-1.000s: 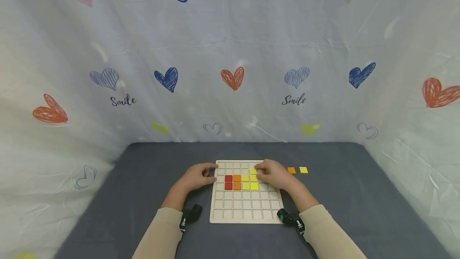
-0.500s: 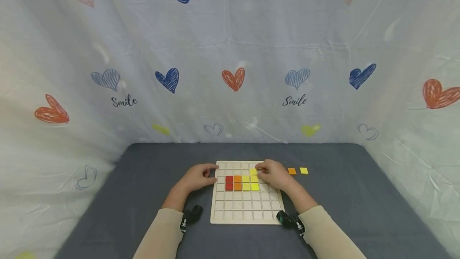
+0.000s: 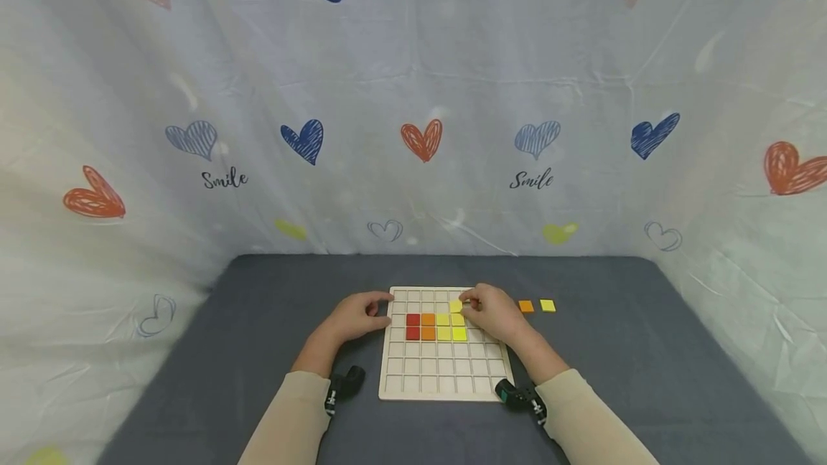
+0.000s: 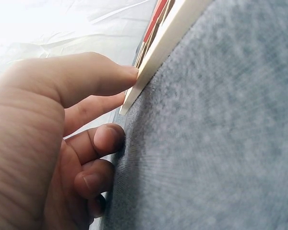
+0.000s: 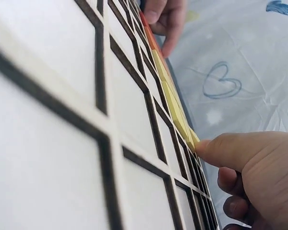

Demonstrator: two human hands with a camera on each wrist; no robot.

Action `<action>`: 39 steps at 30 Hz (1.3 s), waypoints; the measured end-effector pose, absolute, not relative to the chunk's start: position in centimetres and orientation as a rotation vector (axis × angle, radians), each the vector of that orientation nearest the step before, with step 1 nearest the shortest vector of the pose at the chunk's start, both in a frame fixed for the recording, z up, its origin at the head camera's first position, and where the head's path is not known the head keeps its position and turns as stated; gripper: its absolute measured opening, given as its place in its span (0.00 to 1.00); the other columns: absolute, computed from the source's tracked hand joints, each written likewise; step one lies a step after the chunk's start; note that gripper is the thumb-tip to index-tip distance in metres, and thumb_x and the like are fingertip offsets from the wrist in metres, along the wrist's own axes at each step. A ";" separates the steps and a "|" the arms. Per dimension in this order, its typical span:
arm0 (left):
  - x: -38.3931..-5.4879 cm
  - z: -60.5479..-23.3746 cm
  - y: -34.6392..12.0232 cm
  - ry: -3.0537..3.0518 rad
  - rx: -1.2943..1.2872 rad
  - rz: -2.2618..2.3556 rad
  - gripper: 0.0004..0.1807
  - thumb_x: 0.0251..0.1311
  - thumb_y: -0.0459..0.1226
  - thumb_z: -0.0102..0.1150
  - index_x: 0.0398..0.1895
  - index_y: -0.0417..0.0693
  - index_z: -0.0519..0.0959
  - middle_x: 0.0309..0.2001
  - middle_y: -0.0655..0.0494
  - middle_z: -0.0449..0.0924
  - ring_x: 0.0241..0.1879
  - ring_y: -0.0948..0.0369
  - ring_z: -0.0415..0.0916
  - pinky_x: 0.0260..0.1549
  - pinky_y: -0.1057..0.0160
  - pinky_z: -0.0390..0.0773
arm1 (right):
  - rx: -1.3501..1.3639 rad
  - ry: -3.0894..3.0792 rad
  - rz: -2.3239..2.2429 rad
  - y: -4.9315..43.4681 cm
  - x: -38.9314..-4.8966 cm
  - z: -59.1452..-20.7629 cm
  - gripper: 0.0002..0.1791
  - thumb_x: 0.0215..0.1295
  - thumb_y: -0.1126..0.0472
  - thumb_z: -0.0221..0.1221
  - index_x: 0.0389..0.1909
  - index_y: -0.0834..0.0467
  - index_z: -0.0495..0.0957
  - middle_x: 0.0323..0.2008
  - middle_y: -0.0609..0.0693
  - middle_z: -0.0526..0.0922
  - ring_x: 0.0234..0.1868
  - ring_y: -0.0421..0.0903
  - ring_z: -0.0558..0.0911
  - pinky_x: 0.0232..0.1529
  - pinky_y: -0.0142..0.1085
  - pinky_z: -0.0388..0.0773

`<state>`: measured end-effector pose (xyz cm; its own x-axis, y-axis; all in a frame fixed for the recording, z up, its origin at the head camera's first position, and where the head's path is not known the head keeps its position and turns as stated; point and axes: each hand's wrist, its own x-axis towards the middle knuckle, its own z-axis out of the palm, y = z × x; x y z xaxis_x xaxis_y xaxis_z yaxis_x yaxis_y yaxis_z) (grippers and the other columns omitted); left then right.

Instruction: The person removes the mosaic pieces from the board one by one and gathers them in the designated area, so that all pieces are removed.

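A square wooden grid board point(image 3: 446, 384) lies on the dark grey cloth. My left hand point(image 3: 354, 316) touches its left edge with thumb and index fingertip apart; the other fingers curl loosely in the left wrist view. Near the upper right of the pattern, my right hand point(image 3: 494, 312) pinches a yellow tile point(image 3: 455, 306) between thumb and index finger. That tile's far side is partly hidden by the fingers. Two red tiles point(image 3: 412, 334), two orange tiles point(image 3: 428, 334) and several yellow tiles point(image 3: 443, 334) sit in the board's cells, side by side.
Right of the board, a loose orange tile point(image 3: 526, 306) and a loose yellow tile point(image 3: 548, 305) lie on the cloth point(image 3: 614, 357). A white curtain point(image 3: 362, 192) printed with hearts surrounds the table. A black camera is strapped to each wrist.
Both hands keep nearly the same places over the last second. The whole head view shifts very slightly; the tiles stay where they were.
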<state>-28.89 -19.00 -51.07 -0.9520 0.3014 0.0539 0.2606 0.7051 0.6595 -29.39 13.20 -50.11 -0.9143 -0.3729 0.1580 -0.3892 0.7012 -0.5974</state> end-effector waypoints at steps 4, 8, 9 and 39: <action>-28.9 -50.9 -18.7 2.850 0.463 1.083 0.25 0.60 0.40 0.72 0.62 0.51 0.82 0.23 0.59 0.68 0.22 0.63 0.62 0.27 0.61 0.64 | 0.639 -2.874 1.020 13.5 -29.5 -49.8 0.12 0.70 0.58 0.66 0.51 0.57 0.87 0.29 0.47 0.70 0.24 0.42 0.63 0.29 0.38 0.63; -28.8 -50.6 -18.5 2.847 0.460 1.086 0.25 0.61 0.40 0.72 0.62 0.51 0.83 0.23 0.59 0.68 0.22 0.63 0.63 0.27 0.61 0.64 | 0.638 -2.867 1.106 14.0 -29.7 -49.1 0.12 0.71 0.59 0.65 0.52 0.57 0.86 0.30 0.47 0.70 0.21 0.41 0.60 0.25 0.35 0.61; -28.8 -50.6 -18.5 2.844 0.463 1.087 0.25 0.61 0.40 0.72 0.62 0.51 0.82 0.23 0.59 0.68 0.22 0.63 0.63 0.27 0.61 0.64 | 0.643 -2.859 1.137 14.2 -29.7 -48.9 0.12 0.71 0.59 0.65 0.52 0.57 0.86 0.30 0.47 0.70 0.22 0.41 0.60 0.25 0.35 0.60; -29.0 -51.2 -19.0 2.840 0.473 1.101 0.24 0.60 0.40 0.72 0.61 0.52 0.83 0.23 0.60 0.68 0.22 0.63 0.62 0.27 0.61 0.64 | 0.512 -2.756 1.353 22.6 -29.2 -43.0 0.17 0.74 0.56 0.63 0.59 0.58 0.82 0.46 0.53 0.78 0.48 0.53 0.75 0.47 0.48 0.73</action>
<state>-28.99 -18.96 -51.22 -0.9512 0.3035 0.0557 0.2617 0.6979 0.6667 -29.24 22.61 -42.97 -0.9454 -0.2789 0.1687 -0.3041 0.5681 -0.7647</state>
